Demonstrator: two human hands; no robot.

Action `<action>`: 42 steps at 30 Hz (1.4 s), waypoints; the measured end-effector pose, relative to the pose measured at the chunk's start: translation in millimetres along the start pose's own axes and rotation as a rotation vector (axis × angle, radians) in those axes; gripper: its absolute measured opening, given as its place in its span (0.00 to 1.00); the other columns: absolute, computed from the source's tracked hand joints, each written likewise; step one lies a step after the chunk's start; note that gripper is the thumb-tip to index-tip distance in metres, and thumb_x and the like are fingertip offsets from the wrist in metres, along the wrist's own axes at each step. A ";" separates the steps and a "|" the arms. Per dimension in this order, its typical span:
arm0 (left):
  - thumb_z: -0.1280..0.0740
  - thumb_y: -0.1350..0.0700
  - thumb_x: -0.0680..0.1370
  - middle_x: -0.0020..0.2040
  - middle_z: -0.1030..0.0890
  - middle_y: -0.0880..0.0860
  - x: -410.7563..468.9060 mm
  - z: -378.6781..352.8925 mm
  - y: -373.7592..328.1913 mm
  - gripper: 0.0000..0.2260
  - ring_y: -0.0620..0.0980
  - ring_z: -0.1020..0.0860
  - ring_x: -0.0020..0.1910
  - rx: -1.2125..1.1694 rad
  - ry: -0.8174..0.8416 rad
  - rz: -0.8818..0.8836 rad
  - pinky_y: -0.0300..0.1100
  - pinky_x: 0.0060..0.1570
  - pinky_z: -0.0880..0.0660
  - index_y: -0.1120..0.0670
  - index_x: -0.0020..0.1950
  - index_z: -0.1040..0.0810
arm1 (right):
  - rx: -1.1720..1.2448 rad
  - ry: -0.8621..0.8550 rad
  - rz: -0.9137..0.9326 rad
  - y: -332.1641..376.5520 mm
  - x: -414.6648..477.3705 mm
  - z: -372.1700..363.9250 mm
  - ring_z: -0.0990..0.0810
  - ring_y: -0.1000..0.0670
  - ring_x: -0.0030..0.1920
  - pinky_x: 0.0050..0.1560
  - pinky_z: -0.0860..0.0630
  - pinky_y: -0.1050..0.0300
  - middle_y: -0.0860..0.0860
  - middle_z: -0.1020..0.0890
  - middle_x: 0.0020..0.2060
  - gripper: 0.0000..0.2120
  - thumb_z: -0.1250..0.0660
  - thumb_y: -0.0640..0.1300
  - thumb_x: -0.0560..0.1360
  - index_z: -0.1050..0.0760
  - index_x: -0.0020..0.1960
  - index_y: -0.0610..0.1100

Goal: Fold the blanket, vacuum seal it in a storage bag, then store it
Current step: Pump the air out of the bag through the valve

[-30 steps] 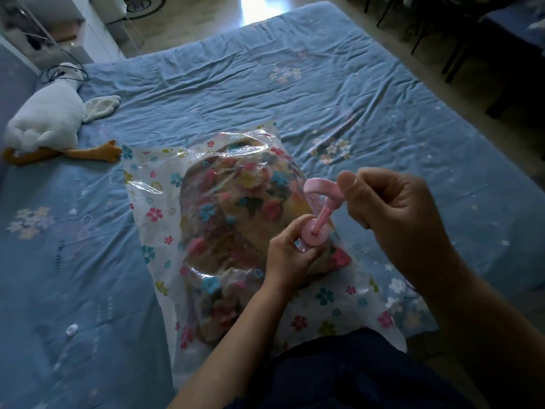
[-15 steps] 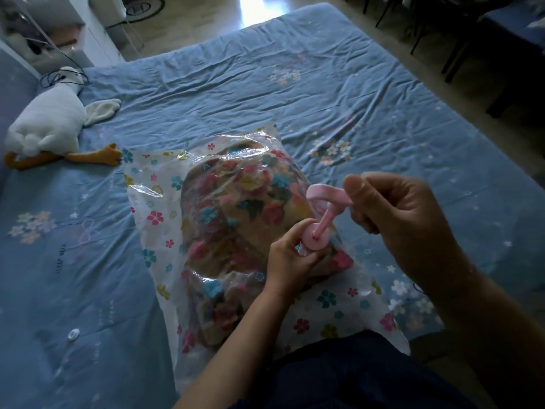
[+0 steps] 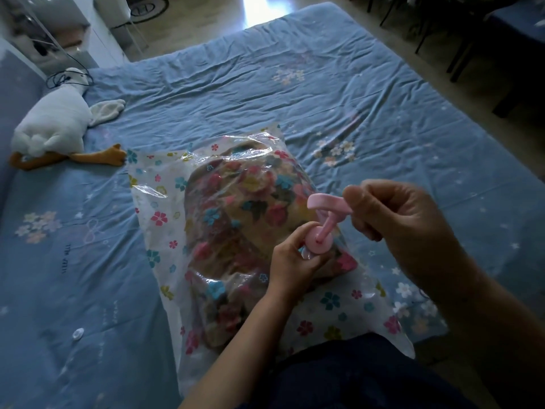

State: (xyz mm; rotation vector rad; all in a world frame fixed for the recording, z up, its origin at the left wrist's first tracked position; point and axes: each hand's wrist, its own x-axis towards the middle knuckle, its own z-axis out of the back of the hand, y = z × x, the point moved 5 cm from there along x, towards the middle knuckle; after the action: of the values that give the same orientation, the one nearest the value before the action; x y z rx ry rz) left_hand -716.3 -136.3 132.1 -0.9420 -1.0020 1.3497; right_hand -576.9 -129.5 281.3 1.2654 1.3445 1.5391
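On the blue bed sheet, near the middle of the view, a clear flower-printed storage bag is laid flat, and the folded floral blanket is seen inside it through the plastic. At about 4 o'clock from the blanket's centre, a pink hand pump is stood on the bag, its round base pressed to the plastic. The base is pinched by the left hand, whose grip is closed around it. The pump's curved handle, raised on its rod, is held in the right hand, fingers curled tight over one end (the other end juts free toward 9 o'clock). At 10 o'clock, well apart from the bag, a white plush goose is lain on the bed. A small white cap is seen at 7 o'clock.
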 end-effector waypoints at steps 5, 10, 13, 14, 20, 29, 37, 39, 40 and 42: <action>0.22 0.54 0.69 0.49 0.16 0.40 -0.6 -1.3 -4.2 0.18 0.40 0.18 0.50 -0.014 -0.005 -0.002 0.40 0.51 0.21 0.47 0.57 0.19 | -0.259 -0.028 -0.299 -82.5 -12.3 -0.2 0.30 0.52 0.26 0.31 0.31 0.55 0.48 0.28 0.24 0.35 0.34 0.71 0.66 0.28 0.31 0.36; 0.22 0.56 0.69 0.48 0.16 0.43 0.3 1.9 -2.8 0.18 0.39 0.18 0.49 -0.002 -0.004 -0.003 0.37 0.49 0.22 0.50 0.57 0.19 | -0.276 -0.012 -0.166 -50.4 -3.9 -3.3 0.33 0.56 0.25 0.29 0.35 0.60 0.53 0.30 0.22 0.25 0.34 0.59 0.73 0.26 0.29 0.39; 0.22 0.56 0.69 0.52 0.16 0.43 1.4 0.7 -1.0 0.20 0.40 0.19 0.52 -0.003 0.005 -0.003 0.42 0.54 0.21 0.49 0.59 0.20 | -0.034 -0.004 -0.004 -4.0 6.6 -3.3 0.35 0.59 0.24 0.27 0.36 0.68 0.55 0.32 0.21 0.19 0.36 0.48 0.76 0.27 0.26 0.50; 0.22 0.57 0.69 0.52 0.16 0.43 0.4 0.6 -1.3 0.20 0.40 0.19 0.52 -0.006 -0.001 0.002 0.43 0.54 0.21 0.49 0.59 0.20 | -0.007 -0.007 0.027 -1.8 7.3 -2.0 0.35 0.58 0.24 0.28 0.36 0.68 0.56 0.32 0.21 0.19 0.37 0.47 0.76 0.27 0.27 0.50; 0.22 0.57 0.69 0.50 0.17 0.39 -1.2 -1.2 -10.1 0.19 0.38 0.18 0.50 -0.031 -0.002 -0.015 0.35 0.51 0.22 0.44 0.56 0.20 | -0.351 -0.048 -0.268 -90.7 -11.3 2.6 0.33 0.57 0.25 0.29 0.35 0.59 0.54 0.31 0.22 0.30 0.36 0.68 0.70 0.29 0.28 0.42; 0.22 0.56 0.70 0.54 0.16 0.45 0.1 0.3 -5.2 0.20 0.42 0.19 0.54 -0.011 -0.004 -0.014 0.48 0.55 0.21 0.52 0.60 0.20 | -0.104 -0.055 0.038 0.5 4.3 -0.8 0.36 0.57 0.24 0.26 0.38 0.68 0.54 0.34 0.22 0.26 0.34 0.48 0.76 0.31 0.32 0.26; 0.23 0.62 0.69 0.47 0.18 0.33 -5.1 1.2 -11.8 0.20 0.36 0.19 0.49 -0.013 -0.004 -0.008 0.32 0.49 0.24 0.41 0.53 0.21 | -0.403 -0.048 -0.304 -88.3 -11.9 2.2 0.33 0.54 0.26 0.31 0.34 0.55 0.52 0.31 0.23 0.28 0.31 0.63 0.69 0.29 0.29 0.39; 0.23 0.59 0.70 0.47 0.17 0.38 -3.9 1.7 -9.8 0.16 0.38 0.19 0.49 -0.011 -0.006 -0.019 0.38 0.49 0.21 0.46 0.55 0.19 | -0.312 -0.027 -0.227 -50.7 -6.5 -3.4 0.33 0.57 0.24 0.28 0.35 0.62 0.54 0.31 0.21 0.26 0.31 0.58 0.70 0.28 0.30 0.35; 0.23 0.57 0.70 0.48 0.16 0.41 -3.1 1.0 -7.4 0.15 0.39 0.19 0.49 -0.009 -0.002 -0.023 0.42 0.50 0.21 0.49 0.56 0.18 | -0.237 0.001 -0.186 -29.3 -3.1 -6.9 0.33 0.59 0.23 0.27 0.36 0.67 0.54 0.30 0.20 0.24 0.33 0.54 0.72 0.28 0.30 0.34; 0.22 0.56 0.70 0.52 0.16 0.44 -3.1 0.9 -9.9 0.18 0.41 0.19 0.52 -0.018 -0.008 -0.028 0.45 0.53 0.21 0.53 0.59 0.19 | -0.042 0.046 -0.099 4.6 2.0 -9.9 0.32 0.62 0.21 0.25 0.36 0.73 0.55 0.28 0.19 0.18 0.37 0.44 0.74 0.30 0.28 0.38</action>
State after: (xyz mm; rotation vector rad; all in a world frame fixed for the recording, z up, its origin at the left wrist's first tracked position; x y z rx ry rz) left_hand -714.0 -139.6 141.8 -0.9334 -1.0315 1.3243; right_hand -586.6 -131.2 286.5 1.1275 1.3760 1.5277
